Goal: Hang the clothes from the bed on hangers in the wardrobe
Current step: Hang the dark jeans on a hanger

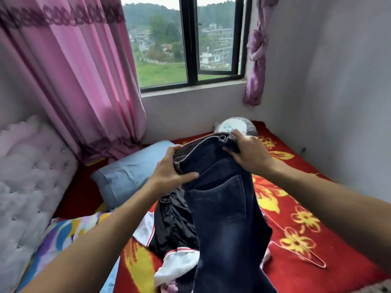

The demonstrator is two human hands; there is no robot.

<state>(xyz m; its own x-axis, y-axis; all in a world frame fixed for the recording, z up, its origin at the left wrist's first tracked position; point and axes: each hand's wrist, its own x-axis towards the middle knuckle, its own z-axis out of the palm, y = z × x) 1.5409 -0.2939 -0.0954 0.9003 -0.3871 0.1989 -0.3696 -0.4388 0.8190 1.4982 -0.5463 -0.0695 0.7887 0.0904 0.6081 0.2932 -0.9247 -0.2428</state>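
We hold the dark blue jeans [228,208] up off the bed [80,197] by the waistband. Left grip [169,168] clamps the near-left end: thumb on the front, fingers curled over the bunched band. Right grip [249,153] pinches the far-right end, fingers curled round the fabric. A back pocket faces us. The legs hang down over the clothes pile and run out of the bottom of the view.

The rest of the pile lies on the bed under the jeans:
- black garment [169,218], left of the legs
- white garment with red trim [182,265], below the black one

A thin pink wire hanger [304,250] lies flat on the red flowered blanket [275,199], just right of the jeans. Neither grip touches it.

Around the pile:
- blue pillow [127,176] to the left
- tufted grey headboard [25,176] at far left
- multicoloured sheet [63,229] at lower left
- grey-white plush toy [234,124] at the far wall, behind the right grip

A pink curtain [84,70] hangs left of the window [190,39]. A purple curtain [257,60] is knotted at the window's right.
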